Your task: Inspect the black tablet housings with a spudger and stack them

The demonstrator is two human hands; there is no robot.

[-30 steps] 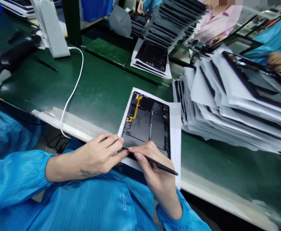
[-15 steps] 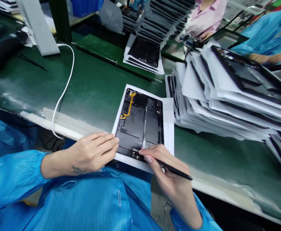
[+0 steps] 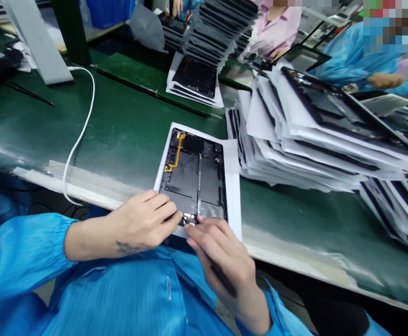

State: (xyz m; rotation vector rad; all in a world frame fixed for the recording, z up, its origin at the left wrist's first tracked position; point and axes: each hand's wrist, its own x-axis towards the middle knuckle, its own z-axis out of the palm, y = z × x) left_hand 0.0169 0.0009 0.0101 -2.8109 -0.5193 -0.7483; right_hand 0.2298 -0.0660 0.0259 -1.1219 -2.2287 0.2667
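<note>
A black tablet back housing [image 3: 184,179] lies inner side up on a white sheet [image 3: 234,186], with a yellow flex cable [image 3: 178,156] along its left side. A small circuit board [image 3: 190,218] shows at its near edge. My left hand [image 3: 146,221] has curled fingers at the housing's near left corner, tips beside the board; its grip is partly hidden. My right hand [image 3: 223,252] is closed around a black tool, apparently tweezers [image 3: 224,280], tucked against the palm. Its thumb and fingertips touch the board area; the tool's tip is hidden.
Stacked housings interleaved with white sheets [image 3: 277,140] stand close on the right. More stacks [image 3: 221,32] rise behind. A white cable [image 3: 88,112] hangs over the bench edge at left, near other tweezers [image 3: 31,93]. Co-workers [image 3: 277,28] sit across.
My right hand has turned, so the tool now lies back in the palm with the fingertips at the board. My left fingers have curled and moved in towards the board. The view has shifted.
</note>
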